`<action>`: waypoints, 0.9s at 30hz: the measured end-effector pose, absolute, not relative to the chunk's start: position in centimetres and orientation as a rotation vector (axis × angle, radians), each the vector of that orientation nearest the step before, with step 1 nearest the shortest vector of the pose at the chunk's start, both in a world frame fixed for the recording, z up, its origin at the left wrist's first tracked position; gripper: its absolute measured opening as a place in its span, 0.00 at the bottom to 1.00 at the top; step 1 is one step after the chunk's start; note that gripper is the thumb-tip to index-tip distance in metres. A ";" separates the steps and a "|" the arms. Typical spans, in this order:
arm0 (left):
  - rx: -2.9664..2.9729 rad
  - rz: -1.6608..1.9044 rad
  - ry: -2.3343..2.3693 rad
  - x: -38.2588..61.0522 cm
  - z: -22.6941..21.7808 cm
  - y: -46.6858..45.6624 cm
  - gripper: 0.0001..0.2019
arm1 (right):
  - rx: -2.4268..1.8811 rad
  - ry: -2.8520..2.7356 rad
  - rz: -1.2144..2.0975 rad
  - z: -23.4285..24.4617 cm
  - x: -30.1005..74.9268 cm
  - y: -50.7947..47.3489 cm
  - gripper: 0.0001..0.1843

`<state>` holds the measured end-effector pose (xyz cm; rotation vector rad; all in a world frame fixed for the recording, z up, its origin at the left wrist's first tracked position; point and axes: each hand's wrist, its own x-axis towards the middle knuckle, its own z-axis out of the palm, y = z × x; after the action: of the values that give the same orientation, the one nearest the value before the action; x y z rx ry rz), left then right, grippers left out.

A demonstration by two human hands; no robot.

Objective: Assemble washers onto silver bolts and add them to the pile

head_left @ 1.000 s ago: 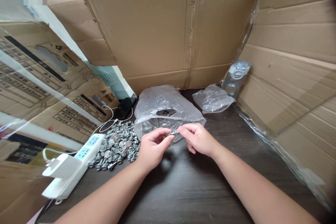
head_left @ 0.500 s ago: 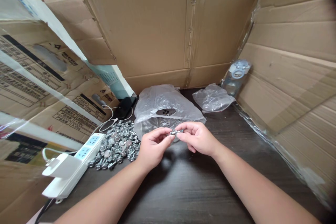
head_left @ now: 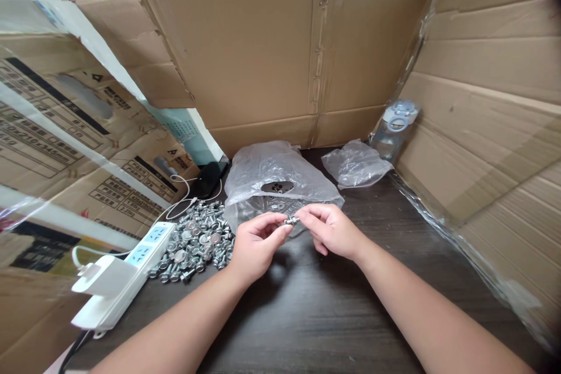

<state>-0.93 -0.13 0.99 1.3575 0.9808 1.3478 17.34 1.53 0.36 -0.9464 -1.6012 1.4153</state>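
Observation:
Between my fingertips sits a small zinc-coloured steel bolt (head_left: 291,221) with a washer on its shank. My left hand (head_left: 258,245) pinches one end, and my right hand (head_left: 331,232) pinches the other. Left of my hands lies a loose pile of similar hex bolts with washers (head_left: 193,242) on the table. Behind my hands is a clear plastic bag (head_left: 274,172) holding more small metal parts. My fingers hide part of the bolt.
The dark wood-grain tabletop (head_left: 315,310) is walled by cardboard sheets (head_left: 245,52). A white power strip (head_left: 140,254) with a plugged-in charger (head_left: 105,283) lies at left, near a black object (head_left: 208,180). A crumpled plastic bag (head_left: 356,165) and a clear water bottle (head_left: 393,131) stand at the back right.
My fingers have shifted slightly on the bolt, and it sits at a slightly different angle. Both hands remain over the same spot.

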 end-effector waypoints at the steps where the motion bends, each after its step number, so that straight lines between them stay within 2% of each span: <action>1: 1.356 1.348 0.978 -0.9 1.0 -0.1 0.07 | -0.964 -1.611 1.415 0.4 17.4 1.5 0.19; 15: 1.390 1.313 0.978 -1.0 1.0 -0.1 0.07 | -0.952 -1.624 1.433 0.4 17.4 1.4 0.13; 21: 1.392 1.301 1.024 -1.0 0.9 -0.1 0.08 | -0.974 -1.664 1.366 0.7 17.3 1.4 0.23; 27: 1.359 1.319 1.039 -1.0 1.2 -0.2 0.08 | -0.972 -1.599 1.387 0.7 17.4 1.5 0.18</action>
<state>-0.99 -0.23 1.16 1.3587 1.0385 1.3192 17.44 1.51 0.67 -0.9724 -1.5993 1.3870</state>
